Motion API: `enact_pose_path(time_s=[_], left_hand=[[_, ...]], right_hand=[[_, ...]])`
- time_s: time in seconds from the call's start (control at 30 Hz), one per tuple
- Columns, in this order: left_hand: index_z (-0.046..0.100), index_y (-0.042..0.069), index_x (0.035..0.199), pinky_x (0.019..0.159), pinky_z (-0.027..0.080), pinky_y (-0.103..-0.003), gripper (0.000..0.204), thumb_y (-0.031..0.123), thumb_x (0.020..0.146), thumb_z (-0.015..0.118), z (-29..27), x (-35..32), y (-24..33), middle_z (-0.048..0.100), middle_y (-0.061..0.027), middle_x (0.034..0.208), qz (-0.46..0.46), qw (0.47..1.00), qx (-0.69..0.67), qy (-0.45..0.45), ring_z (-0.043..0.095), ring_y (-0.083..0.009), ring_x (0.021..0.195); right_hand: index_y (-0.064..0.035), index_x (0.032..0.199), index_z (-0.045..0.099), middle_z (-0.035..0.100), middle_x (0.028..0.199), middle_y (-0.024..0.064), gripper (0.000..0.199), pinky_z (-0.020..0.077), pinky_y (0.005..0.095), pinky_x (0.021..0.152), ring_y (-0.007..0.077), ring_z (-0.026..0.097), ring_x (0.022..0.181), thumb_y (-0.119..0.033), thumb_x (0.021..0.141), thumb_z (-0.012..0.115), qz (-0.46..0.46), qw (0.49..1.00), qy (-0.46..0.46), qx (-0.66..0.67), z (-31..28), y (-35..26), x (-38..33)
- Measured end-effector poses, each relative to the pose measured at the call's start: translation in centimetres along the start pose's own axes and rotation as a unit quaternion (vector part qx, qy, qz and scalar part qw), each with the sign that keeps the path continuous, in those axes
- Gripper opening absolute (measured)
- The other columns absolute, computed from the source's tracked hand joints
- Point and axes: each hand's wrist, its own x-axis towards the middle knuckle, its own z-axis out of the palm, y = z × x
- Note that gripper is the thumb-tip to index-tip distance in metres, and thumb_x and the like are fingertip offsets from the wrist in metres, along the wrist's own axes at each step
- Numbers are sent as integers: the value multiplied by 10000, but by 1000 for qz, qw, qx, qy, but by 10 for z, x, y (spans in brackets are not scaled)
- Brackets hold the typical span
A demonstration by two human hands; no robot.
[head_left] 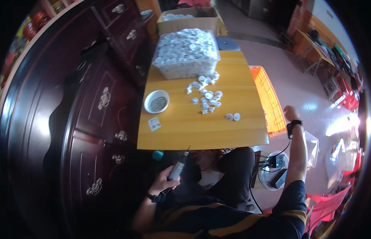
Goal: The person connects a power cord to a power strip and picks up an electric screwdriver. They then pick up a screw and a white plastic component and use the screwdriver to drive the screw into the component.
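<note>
My left hand [165,181] is closed around a grey and black electric screwdriver [177,167], held below the table's front edge with its thin bit pointing up. Out to the right, my right hand [290,113] is beside the orange plastic basket [278,115]; its fingers are too small and turned away to read. Several small white round plastic parts [209,95] lie loose on the wooden table [173,137]. Two more white round parts [233,116] sit together nearer the front right. A white bowl [147,104] holds small metal pieces that look like screws.
A clear tub [185,72] heaped with white parts stands at the table's back, before a cardboard box [211,24]. A white square packet [154,124] lies near the bowl. Dark wooden cabinets [94,103] line the left. Cables and a black adapter [277,161] sit low right.
</note>
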Motion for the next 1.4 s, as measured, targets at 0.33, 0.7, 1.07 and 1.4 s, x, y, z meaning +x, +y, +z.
enact_pose_path(time_s=[0.33,0.7,1.07,1.4], left_hand=[[480,44,1322,526,464,-203,554,137,843,744,-2,9,0,571,14,818,28,998,4,-61,550,-53,616],[487,-3,1328,438,458,-236,655,143,770,798,16,13,-13,575,-22,767,106,991,-14,-80,551,-77,516],[534,-51,1169,402,476,-287,527,32,739,826,25,13,-21,606,-85,705,115,991,-35,-54,590,-150,484],[587,-37,955,387,481,-291,339,47,738,833,34,2,-17,611,-96,647,85,996,2,-1,595,-169,468]], right_hand=[[-5,886,663,664,742,85,173,512,321,653,190,641,675,-173,886,623,-351,888,-56,292,-154,-335,-42],[-11,968,678,691,800,207,237,520,446,667,384,678,746,-220,857,674,-552,818,-37,158,15,-500,-21],[-35,862,672,680,843,227,204,518,487,708,421,665,811,-226,854,600,-573,813,-18,102,64,-546,13],[-11,840,668,699,883,235,129,561,496,761,417,690,837,-99,749,641,-533,845,31,-38,70,-571,18]])
